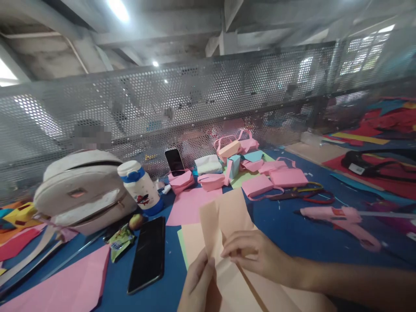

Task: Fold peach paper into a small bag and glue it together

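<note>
Paper [227, 277] peach; tabletop [279, 234] blue; glue gun [344, 219] pink; bottle [138, 189] white-and-blue.

No wording, brand or number can be read. Toward the far left of the blue surface [279, 234], the green wrapper [121, 243] bears blurred print, and the backpack [60, 184] a patch [77, 193], perhaps lettered. Toward the right edge, black strapped gear [350, 158] carries an illegible white label [356, 168].

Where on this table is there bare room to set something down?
The widest bare patch of blue tabletop lies between the right grip, pink glue gun and scissors. A narrower strip runs between the flat black phone and peach paper. It is crowded along the mesh panel, with backpack, bottle and small pink bags.
</note>
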{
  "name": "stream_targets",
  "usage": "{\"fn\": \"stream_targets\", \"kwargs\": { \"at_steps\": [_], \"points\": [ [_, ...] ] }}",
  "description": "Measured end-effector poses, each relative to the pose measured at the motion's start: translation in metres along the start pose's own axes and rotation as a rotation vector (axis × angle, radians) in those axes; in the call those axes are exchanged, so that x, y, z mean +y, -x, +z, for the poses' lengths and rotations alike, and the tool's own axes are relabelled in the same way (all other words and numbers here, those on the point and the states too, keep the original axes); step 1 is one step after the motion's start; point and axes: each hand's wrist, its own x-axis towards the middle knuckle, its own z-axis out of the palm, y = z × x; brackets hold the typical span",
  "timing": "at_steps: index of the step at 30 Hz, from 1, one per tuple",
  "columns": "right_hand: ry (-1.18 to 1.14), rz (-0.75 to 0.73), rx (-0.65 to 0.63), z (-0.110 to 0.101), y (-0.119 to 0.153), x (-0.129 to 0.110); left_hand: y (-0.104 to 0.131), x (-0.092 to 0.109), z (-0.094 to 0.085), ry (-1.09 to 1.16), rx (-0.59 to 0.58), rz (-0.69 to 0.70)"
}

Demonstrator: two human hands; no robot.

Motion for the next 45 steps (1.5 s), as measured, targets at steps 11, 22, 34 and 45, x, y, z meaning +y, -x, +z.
{"fn": "stream_targets", "kwargs": {
  "at_steps": [11,22,34,45],
  "points": [
    [0.227,-0.13,-0.013,-0.007,-0.004,0.013,0.0,0.009,-0.001,-0.155,-0.09,-0.07],
    [0.848,-0.646,0.087,-0.017,-0.009,0.012,0.001,0.015,-0.007,-0.31,-0.201,-0.196],
    [0.9,-0.615,0.123,-0.018,-0.01,0.016,-0.011,0.019,-0.002,-0.387,-0.188,-0.088],
    [0.963,-0.555,0.06,-0.017,-0.011,0.021,-0.028,0.023,-0.017,-0.572,-0.08,-0.105]
  ]
}}
